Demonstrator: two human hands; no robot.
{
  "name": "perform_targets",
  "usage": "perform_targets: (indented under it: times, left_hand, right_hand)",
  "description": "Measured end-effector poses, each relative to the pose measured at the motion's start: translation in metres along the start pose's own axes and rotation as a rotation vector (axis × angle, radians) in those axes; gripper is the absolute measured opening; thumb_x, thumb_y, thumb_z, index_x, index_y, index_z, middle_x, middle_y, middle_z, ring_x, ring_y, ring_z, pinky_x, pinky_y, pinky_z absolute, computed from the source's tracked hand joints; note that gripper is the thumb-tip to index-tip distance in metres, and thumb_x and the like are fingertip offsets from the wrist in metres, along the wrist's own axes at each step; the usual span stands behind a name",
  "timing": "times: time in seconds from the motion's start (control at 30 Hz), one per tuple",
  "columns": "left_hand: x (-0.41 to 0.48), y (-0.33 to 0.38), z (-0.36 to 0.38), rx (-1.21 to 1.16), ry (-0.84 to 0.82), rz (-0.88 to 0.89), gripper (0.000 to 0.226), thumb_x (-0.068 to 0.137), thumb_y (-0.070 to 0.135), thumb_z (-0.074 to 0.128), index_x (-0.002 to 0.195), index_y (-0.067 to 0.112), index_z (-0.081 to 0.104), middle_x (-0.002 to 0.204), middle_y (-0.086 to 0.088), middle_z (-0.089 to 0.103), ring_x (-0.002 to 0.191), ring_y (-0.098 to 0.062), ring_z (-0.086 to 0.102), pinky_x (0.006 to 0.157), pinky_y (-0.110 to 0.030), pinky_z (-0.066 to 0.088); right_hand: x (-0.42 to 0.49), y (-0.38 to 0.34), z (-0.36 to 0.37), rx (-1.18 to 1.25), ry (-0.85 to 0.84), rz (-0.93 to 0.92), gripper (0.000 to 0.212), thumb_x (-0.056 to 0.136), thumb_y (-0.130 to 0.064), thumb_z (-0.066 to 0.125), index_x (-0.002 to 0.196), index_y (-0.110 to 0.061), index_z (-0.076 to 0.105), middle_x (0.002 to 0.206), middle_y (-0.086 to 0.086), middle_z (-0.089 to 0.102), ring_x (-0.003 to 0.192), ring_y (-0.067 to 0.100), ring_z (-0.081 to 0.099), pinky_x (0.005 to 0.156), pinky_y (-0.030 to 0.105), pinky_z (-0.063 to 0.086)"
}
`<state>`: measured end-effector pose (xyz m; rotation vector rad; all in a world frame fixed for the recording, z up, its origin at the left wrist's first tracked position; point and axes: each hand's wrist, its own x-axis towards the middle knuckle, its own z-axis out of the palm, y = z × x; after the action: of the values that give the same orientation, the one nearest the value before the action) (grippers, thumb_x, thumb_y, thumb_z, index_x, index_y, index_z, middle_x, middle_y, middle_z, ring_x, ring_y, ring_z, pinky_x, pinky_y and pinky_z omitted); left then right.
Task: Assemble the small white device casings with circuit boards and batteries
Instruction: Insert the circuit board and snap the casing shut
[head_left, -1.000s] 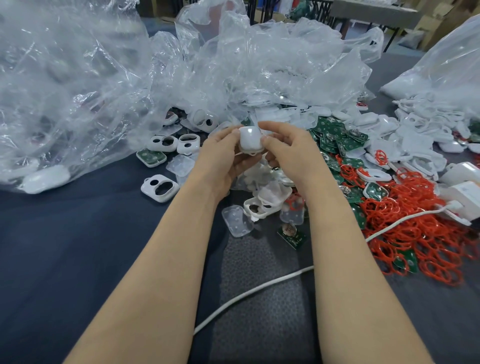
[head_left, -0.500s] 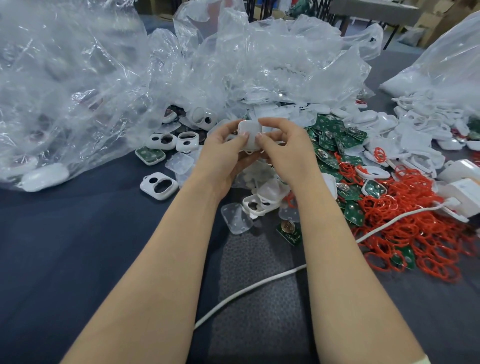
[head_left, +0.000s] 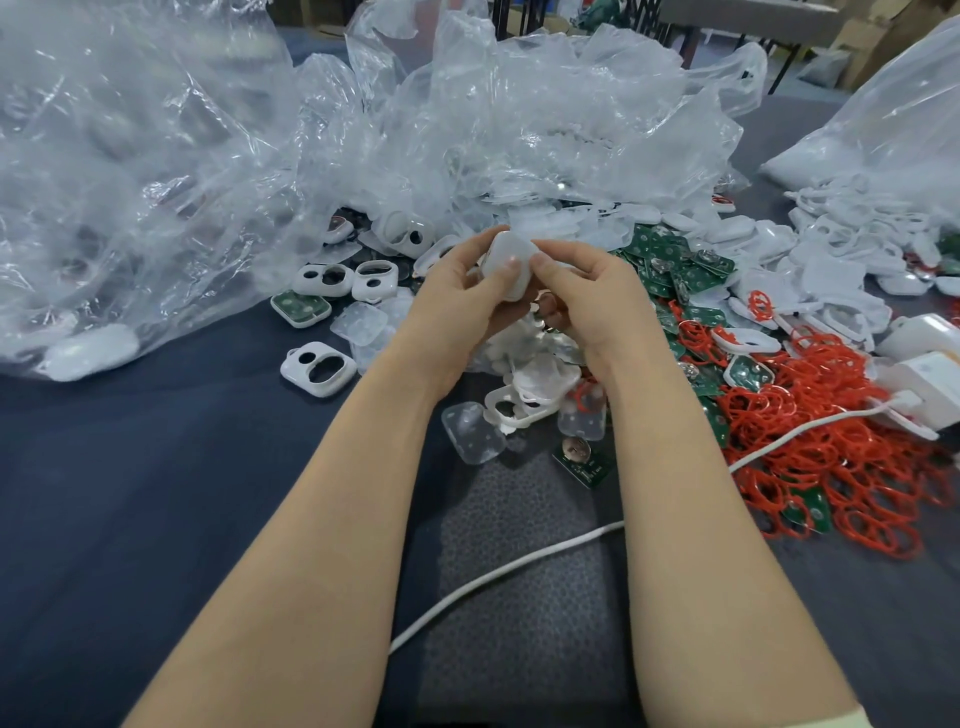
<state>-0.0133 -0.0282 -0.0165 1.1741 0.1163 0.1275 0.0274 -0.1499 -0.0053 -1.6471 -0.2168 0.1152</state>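
Turning casing (head_left: 511, 262) slightly since earlier; left grip (head_left: 457, 301) and right grip (head_left: 587, 301) both pinch it above table (head_left: 130, 493); circuit boards (head_left: 675, 260), red rings (head_left: 831, 415) right.

Dark blue-grey cloth (head_left: 130, 493) under everything here. Well beyond the right hand (head_left: 597, 306) there's another grey table (head_left: 753, 18) on thin dark legs, cardboard boxes (head_left: 883, 52) right of it. Soft, even light.

Crumpled clear plastic bags (head_left: 156, 171) heap across the back of the dark blue bench (head_left: 130, 493), a white cable (head_left: 519, 561) crosses a grey textured mat (head_left: 519, 649), and loose red rings (head_left: 831, 452) pile at right.
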Motion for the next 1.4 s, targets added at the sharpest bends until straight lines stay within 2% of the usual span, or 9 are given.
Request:
perform_targets:
  times: [0.1,0.2,0.43,0.77,0.87,0.93,1.03,1.13,1.4]
  left_hand:
    - [-0.0001,-0.0024,-0.0008,0.093,-0.051,0.057,0.046,0.094,0.002,0.056,0.137,0.010,0.044,0.109,-0.010,0.060,0.087,-0.012,0.068,0.079,-0.023,0.057]
    - [0.0002,-0.0025,-0.0028,0.170,-0.066,0.079,0.047,0.094,0.001,0.055,0.139,0.011,0.042,0.123,-0.018,0.056,0.082,-0.010,0.070,0.072,-0.017,0.054]
    - [-0.0033,-0.0006,-0.0032,0.226,-0.134,0.142,0.040,0.097,-0.001,0.048,0.132,0.019,0.046,0.135,-0.028,0.046,0.079,-0.009,0.069,0.075,-0.018,0.054]
    - [-0.0071,0.0009,-0.0035,0.290,-0.140,0.151,0.040,0.097,-0.003,0.048,0.126,0.024,0.049,0.123,-0.016,0.055,0.079,-0.008,0.070,0.076,-0.017,0.054]
    - [-0.0060,0.0003,-0.0052,0.349,-0.097,0.171,0.044,0.097,-0.002,0.047,0.135,0.022,0.045,0.126,-0.015,0.055,0.086,-0.012,0.070,0.085,-0.025,0.056]
    - [-0.0052,-0.0014,-0.0076,0.407,-0.074,0.172,0.043,0.098,-0.001,0.047,0.135,0.018,0.039,0.113,-0.011,0.059,0.082,-0.011,0.071,0.083,-0.026,0.057]
    - [-0.0053,-0.0046,-0.0082,0.502,-0.089,0.169,0.027,0.097,0.002,0.050,0.114,0.019,0.037,0.096,-0.006,0.064,0.075,-0.009,0.072,0.072,-0.025,0.058]
    - [-0.0041,-0.0047,-0.0074,0.551,-0.055,0.199,0.023,0.094,0.002,0.054,0.101,0.020,0.043,0.096,-0.008,0.065,0.075,-0.015,0.072,0.073,-0.030,0.059]
    - [-0.0057,-0.0001,-0.0046,0.392,0.040,0.240,0.015,0.096,0.003,0.053,0.108,-0.003,0.060,0.094,-0.017,0.070,0.079,-0.017,0.072,0.077,-0.026,0.058]
  right_hand:
    - [-0.0002,-0.0002,-0.0038,0.046,0.004,0.033,0.013,0.090,-0.012,0.064,0.085,-0.024,0.068,0.065,0.001,0.061,0.046,0.004,0.049,0.047,0.017,0.042]
    - [-0.0011,-0.0003,-0.0050,0.065,-0.007,0.065,0.010,0.089,-0.012,0.065,0.085,-0.021,0.068,0.065,0.004,0.061,0.044,0.005,0.050,0.046,0.017,0.042]
    - [-0.0025,-0.0036,-0.0058,0.163,-0.020,0.109,0.010,0.092,-0.010,0.060,0.084,-0.014,0.064,0.070,0.010,0.057,0.048,0.007,0.047,0.043,0.015,0.038]
    - [-0.0026,-0.0021,-0.0013,0.154,-0.023,0.162,0.018,0.093,-0.008,0.058,0.078,-0.017,0.055,0.072,0.016,0.051,0.051,0.014,0.040,0.039,0.016,0.031]
    - [-0.0023,-0.0016,0.0002,0.019,0.017,0.114,0.014,0.091,-0.014,0.061,0.079,-0.021,0.059,0.077,0.012,0.063,0.059,0.018,0.050,0.046,0.022,0.041]
    - [-0.0019,-0.0021,0.0006,-0.157,0.046,-0.019,0.009,0.090,-0.019,0.063,0.083,-0.024,0.064,0.080,0.000,0.065,0.071,0.015,0.056,0.064,0.031,0.050]
    - [-0.0012,-0.0037,-0.0001,-0.196,0.012,-0.144,0.011,0.092,-0.019,0.062,0.098,-0.026,0.068,0.090,-0.011,0.065,0.090,0.010,0.059,0.085,0.029,0.050]
    - [-0.0009,-0.0023,-0.0017,-0.239,-0.009,-0.150,0.012,0.092,-0.016,0.061,0.097,-0.022,0.069,0.089,-0.006,0.066,0.088,0.009,0.059,0.083,0.028,0.050]
    - [0.0005,0.0002,-0.0039,0.041,-0.004,-0.064,0.012,0.092,-0.011,0.060,0.088,-0.019,0.067,0.089,0.005,0.065,0.091,0.020,0.065,0.078,0.031,0.058]
